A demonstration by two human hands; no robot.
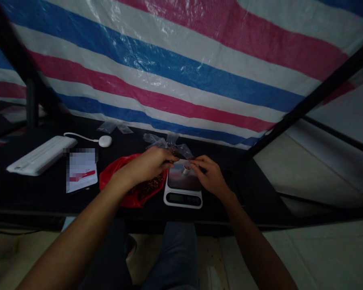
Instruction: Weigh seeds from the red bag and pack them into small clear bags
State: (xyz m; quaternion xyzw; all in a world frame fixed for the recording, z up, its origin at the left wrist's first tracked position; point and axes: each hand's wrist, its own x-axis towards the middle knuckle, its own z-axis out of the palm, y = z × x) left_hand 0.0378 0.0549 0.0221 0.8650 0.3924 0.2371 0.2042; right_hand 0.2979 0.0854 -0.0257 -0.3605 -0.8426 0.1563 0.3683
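My left hand (160, 159) is closed, its fingertips pinching one side of a small clear plastic bag (185, 151) held above the far part of the scale. With thumb and finger pressed together, my right hand (210, 175) grips the other side of that bag. Below them is a white kitchen scale (183, 199) with a metal plate and a dark display. A small round metal cup (186, 168) stands on its plate. Under my left forearm lies an open red plastic bag (109, 171) containing many small brownish pieces (151, 185), too dim to name.
Several clear bags (153, 140) lie behind the scale, others (107, 127) farther left. A long white device (42, 155), a white round-ended cable piece (105, 141) and a white card (81, 171) occupy the left of the black table (109, 203). A striped tarpaulin (169, 80) hangs behind.
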